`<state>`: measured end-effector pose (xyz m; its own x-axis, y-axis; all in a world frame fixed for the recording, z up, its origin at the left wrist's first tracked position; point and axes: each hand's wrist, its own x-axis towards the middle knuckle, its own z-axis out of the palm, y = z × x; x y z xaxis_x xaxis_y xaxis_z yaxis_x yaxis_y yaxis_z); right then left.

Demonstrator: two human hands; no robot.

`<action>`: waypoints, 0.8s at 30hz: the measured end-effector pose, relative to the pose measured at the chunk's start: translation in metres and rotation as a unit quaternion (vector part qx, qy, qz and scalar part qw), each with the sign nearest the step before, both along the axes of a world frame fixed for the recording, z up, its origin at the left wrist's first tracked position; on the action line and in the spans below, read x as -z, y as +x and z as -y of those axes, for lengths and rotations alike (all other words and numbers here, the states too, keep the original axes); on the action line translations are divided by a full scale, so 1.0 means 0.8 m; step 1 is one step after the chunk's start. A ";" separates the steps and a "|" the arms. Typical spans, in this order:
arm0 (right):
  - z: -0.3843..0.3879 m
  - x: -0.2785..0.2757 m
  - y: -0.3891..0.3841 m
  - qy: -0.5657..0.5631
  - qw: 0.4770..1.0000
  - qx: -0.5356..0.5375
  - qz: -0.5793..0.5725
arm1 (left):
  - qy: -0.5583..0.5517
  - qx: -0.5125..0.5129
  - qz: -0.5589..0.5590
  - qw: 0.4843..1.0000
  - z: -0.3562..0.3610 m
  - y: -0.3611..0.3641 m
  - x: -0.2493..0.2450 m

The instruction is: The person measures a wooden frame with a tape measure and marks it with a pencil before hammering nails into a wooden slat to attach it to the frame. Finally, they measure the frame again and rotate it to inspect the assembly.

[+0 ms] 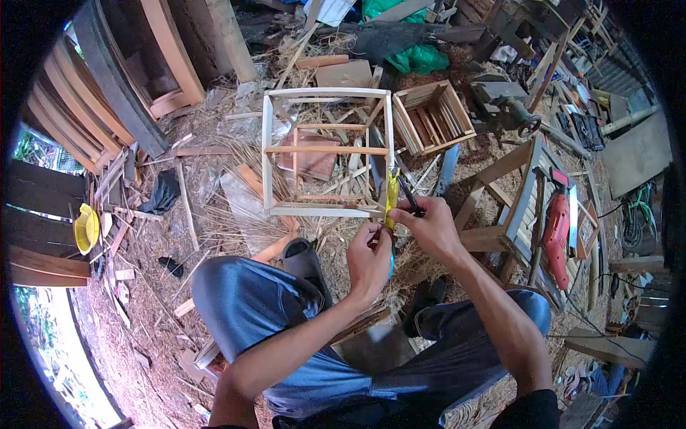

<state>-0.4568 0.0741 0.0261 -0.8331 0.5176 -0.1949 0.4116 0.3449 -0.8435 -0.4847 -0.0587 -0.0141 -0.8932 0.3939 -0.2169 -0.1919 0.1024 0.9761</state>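
A yellow strip that looks like a measuring tape [392, 191] runs along the near right corner of a pale wooden frame [329, 92]. My left hand [370, 259] is closed, pinching the strip's near end, and a bit of blue shows beside it. With its thumb on the strip, my right hand [427, 223] also grips a thin black pencil-like stick [409, 191], pointing away from me. The frame stands on the littered ground with crossbars inside it. Part of the strip is hidden by my fingers.
A slatted wooden crate [434, 118] stands beyond the frame to the right. At the right, a red power tool [557, 232] lies on a slatted wooden piece [516, 207]. A yellow bowl [86, 229] sits at the left, and curved wooden parts [168, 53] lean behind. Shavings and offcuts cover the ground.
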 end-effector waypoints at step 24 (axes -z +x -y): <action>0.000 -0.009 -0.005 0.042 0.997 0.058 0.024 | -0.084 -0.057 0.072 0.992 -0.003 -0.004 0.014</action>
